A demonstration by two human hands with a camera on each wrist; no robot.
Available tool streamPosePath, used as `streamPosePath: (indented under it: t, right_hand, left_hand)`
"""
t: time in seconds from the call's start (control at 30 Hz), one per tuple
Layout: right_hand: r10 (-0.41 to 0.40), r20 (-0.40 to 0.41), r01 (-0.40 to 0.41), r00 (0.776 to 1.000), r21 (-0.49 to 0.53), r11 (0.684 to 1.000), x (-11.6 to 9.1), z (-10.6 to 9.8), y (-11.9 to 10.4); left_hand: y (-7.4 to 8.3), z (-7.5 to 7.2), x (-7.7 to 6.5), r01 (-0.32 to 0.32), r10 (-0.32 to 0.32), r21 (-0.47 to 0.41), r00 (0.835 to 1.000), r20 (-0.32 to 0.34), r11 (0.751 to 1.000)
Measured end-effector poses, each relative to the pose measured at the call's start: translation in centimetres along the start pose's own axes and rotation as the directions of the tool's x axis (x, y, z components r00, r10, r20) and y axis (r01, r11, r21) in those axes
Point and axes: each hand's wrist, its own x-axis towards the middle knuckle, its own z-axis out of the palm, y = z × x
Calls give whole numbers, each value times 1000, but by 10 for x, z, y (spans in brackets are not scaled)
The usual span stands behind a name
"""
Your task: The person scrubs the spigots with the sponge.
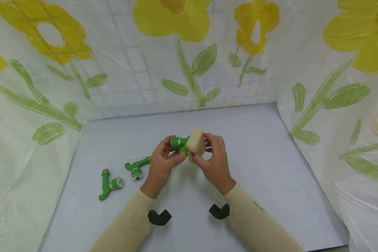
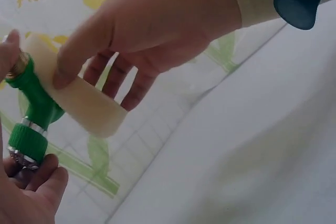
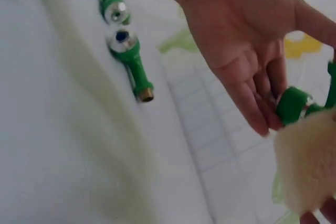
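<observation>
My left hand (image 1: 161, 164) holds a green faucet (image 2: 39, 103) with brass and silver ends, its thumb near the brass end and its fingertips at the silver-ended knob. Pinched in my right hand (image 1: 216, 162) is a cream sponge (image 1: 195, 141). The sponge lies against the faucet and partly covers it in the head view. In the left wrist view, the right thumb presses on the sponge's near face. Both hands are raised over the middle of the table.
Two more green faucets lie on the white table (image 1: 255, 147) to the left: one faucet (image 1: 106, 185) farther out, another faucet (image 1: 137, 168) beside my left forearm. A white curtain (image 1: 119, 80) printed with yellow flowers borders the table's back and sides.
</observation>
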Motion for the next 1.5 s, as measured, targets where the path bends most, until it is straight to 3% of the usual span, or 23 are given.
streamPosePath:
  t: [0.2, 0.37, 0.5, 0.63, 0.77, 0.83, 0.93, 1.03, 1.13, 1.27, 1.33, 1.5]
  right_hand:
    - [-2, 82, -5, 997, 85, 996, -2, 1, -7]
    - [-27, 22, 25, 999, 85, 996, 7, -3, -9]
    - [26, -16, -25, 1000, 53, 998, 10, -5, -7]
    - [33, -10, -31, 999, 109, 994, 9, -5, -10]
    - [-47, 109, 25, 993, 192, 981, 6, -6, -17]
    - [-65, 131, 41, 989, 181, 983, 6, -7, -16]
    - [-38, 84, 27, 996, 129, 991, 9, -9, -12]
    - [36, 50, -41, 998, 108, 993, 10, -10, -7]
    - [57, 112, -73, 992, 151, 986, 3, -11, -8]
    - [1, 198, -44, 980, 216, 975, -2, -12, -16]
    - [0, 188, -39, 982, 201, 979, 2, -14, -17]
    - [90, 139, -108, 986, 123, 987, 14, -20, -18]
  left_hand:
    - [2, 3, -2, 19, -19, -17, 999, -37, 1000]
    - [2, 6, -2, -3, 3, -21, 1000, -9, 1000]
    - [0, 8, -5, -5, 4, -42, 1000, -18, 999]
    - [0, 5, -3, 14, -13, -20, 999, 46, 1000]
    - [2, -3, -1, 39, -43, 44, 994, 99, 998]
    - [2, -6, -1, 57, -63, 47, 990, 124, 997]
    - [2, -9, -3, 85, -88, 21, 981, 171, 996]
    - [1, -10, -5, 115, -119, 29, 971, 208, 993]
    - [-1, -11, -8, 143, -149, 41, 965, 217, 989]
    - [0, -13, -8, 119, -121, 22, 967, 224, 993]
    - [2, -14, -7, 87, -88, 14, 964, 249, 996]
    - [5, -13, -3, 37, -34, -1, 951, 308, 999]
